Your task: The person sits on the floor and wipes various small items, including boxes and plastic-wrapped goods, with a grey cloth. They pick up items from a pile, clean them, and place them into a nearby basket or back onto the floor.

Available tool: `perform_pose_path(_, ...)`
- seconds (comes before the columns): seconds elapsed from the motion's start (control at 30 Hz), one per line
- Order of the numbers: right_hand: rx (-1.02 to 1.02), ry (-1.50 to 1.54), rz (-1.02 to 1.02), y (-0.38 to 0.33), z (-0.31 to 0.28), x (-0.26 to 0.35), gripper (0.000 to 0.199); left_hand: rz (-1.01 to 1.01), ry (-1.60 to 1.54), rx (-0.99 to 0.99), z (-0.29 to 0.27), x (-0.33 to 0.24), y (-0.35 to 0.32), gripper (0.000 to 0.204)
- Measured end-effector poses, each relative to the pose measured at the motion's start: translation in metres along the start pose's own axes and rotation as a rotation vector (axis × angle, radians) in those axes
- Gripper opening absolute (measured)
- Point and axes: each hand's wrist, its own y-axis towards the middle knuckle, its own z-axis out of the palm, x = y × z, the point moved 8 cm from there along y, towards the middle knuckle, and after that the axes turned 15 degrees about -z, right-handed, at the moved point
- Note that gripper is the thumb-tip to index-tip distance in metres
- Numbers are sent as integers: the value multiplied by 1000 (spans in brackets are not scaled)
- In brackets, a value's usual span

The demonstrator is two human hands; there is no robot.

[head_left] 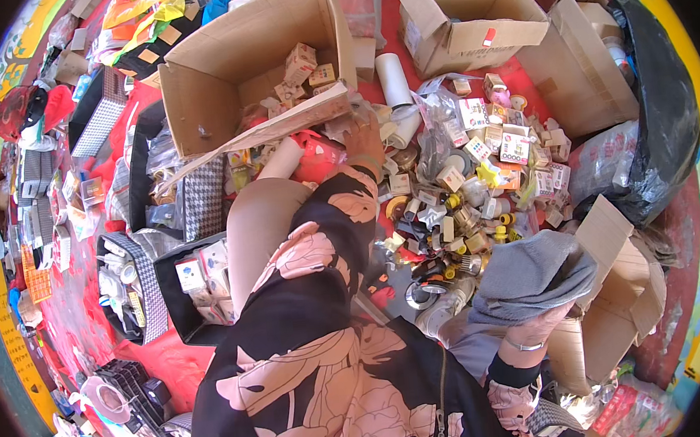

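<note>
Two hands work over a heap of small packages spread on a red floor covering (pixel 171 367). The left hand (pixel 362 140) reaches forward, its sleeve flowered in black and pink, and rests on the lowered front flap (pixel 276 129) of a large open cardboard box (pixel 212 72); the fingers lie on the flap's right end, but whether they clamp it or only press on it cannot be told. That box lies tipped toward the person, just ahead of the knee, with several small cartons (pixel 304 68) inside against its back wall. The right hand (pixel 534 327), a thin bangle at its wrist, is closed on a bundle of grey cloth (pixel 534 273) at the lower right, holding it bunched just above the pile. Between the two hands lies the heap of small boxes and spools (pixel 480 182), white, yellow and tan, with a white roll (pixel 393 79) standing just behind it. Farther back sits a second open cardboard box (pixel 465 13), and to the right a black plastic bag (pixel 662 124). At the left, a dark tray (pixel 176 304) holds more small packs.
</note>
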Motion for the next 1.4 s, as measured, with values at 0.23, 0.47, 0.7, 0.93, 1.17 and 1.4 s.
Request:
perform_pose_path(0.23, 1, 127, -18, -5, -15, 1, 53, 86, 309, 151, 46, -12, 16, 46)
perform_pose_path(0.47, -115, -338, -96, 0, -11, -8, 43, 72, 206, 277, 63, -20, 9, 38)
perform_pose_path(0.7, -61, -245, -42, -5, -2, -15, 44, 234, 89, 245, -17, -62, -34, 36)
perform_pose_path(0.93, -33, -188, -50, -6, 11, -2, 43, 213, -183, 413, -88, -73, -84, 33)
perform_pose_path(1.17, 52, -106, -98, -4, 19, 22, 49, 102, -786, 778, -49, -75, -70, 40)
perform_pose_path(1.4, -68, -80, -227, -8, 3, 59, 45, -172, -1379, 1315, -15, -99, -126, 32)
